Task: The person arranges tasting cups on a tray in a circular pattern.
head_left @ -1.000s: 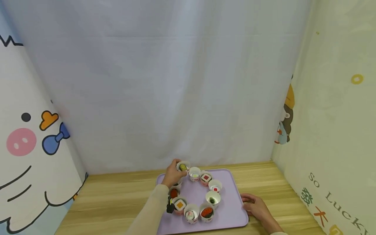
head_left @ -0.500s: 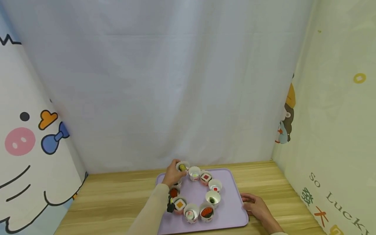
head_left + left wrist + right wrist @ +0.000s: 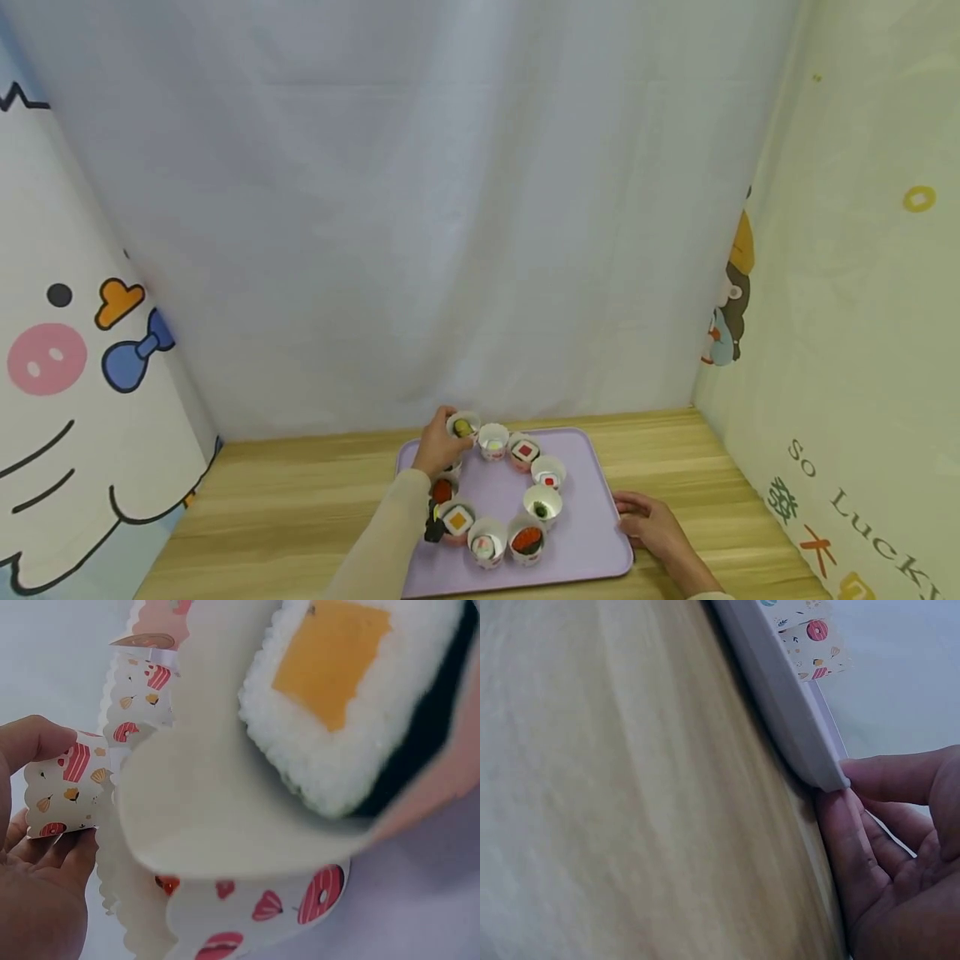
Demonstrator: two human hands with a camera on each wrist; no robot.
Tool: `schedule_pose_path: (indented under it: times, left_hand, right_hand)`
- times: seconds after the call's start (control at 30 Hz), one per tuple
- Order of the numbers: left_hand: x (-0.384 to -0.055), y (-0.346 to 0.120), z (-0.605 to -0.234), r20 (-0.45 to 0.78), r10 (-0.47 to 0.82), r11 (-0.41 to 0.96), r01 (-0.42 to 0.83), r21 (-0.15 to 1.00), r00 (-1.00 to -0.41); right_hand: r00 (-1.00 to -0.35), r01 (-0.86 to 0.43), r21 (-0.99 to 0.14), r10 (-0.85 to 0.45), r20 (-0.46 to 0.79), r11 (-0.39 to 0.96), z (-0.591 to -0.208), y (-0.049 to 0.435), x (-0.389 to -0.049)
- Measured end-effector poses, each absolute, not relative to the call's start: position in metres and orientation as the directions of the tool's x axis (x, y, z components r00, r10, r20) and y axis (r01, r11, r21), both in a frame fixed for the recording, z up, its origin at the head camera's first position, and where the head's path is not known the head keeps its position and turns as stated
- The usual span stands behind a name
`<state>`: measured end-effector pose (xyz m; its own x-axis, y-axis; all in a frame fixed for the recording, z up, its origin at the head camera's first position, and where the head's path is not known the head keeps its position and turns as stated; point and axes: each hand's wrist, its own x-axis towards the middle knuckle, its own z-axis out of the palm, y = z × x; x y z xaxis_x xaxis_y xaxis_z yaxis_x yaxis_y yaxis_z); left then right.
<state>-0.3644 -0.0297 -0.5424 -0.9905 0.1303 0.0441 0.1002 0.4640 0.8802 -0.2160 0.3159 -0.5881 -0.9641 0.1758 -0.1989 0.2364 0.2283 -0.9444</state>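
My left hand point(image 3: 437, 446) grips a white paper baking cup point(image 3: 462, 426) at the back left of a ring of cups. A small yellow-green piece lies in that cup. The left wrist view shows thumb and fingers around the cup's printed wall point(image 3: 71, 780). A lilac tray point(image 3: 585, 533) bears the ring. At its right edge my right hand point(image 3: 656, 531) pinches the rim point(image 3: 829, 769), thumb above and fingers beneath. Among the cups are a toy sushi piece with an orange centre point(image 3: 457, 520) and one with red roe point(image 3: 527, 541). My left forearm hides part of the ring's left side.
The tray lies on a wood-grain table point(image 3: 300, 500). A pale curtain point(image 3: 450, 250) hangs close behind it. Printed cloths stand at left point(image 3: 75, 250) and right point(image 3: 840, 333). A small black item point(image 3: 434, 525) sits by the left sleeve.
The head view shifts very slightly. Both hands keep their places, the left on the cup and the right on the tray's rim.
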Motion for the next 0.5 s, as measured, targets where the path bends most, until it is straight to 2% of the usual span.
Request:
schedule_pose_path:
  times: [0.5]
  left_hand:
    - [-0.3677, -0.0359, -0.5469, 0.064, 0.096, 0.462, 0.101, 0.881, -0.993]
  right_hand:
    - [-0.965, 0.234, -0.944, 0.176, -0.196, 0.232, -0.5881, 0.3167, -0.2161]
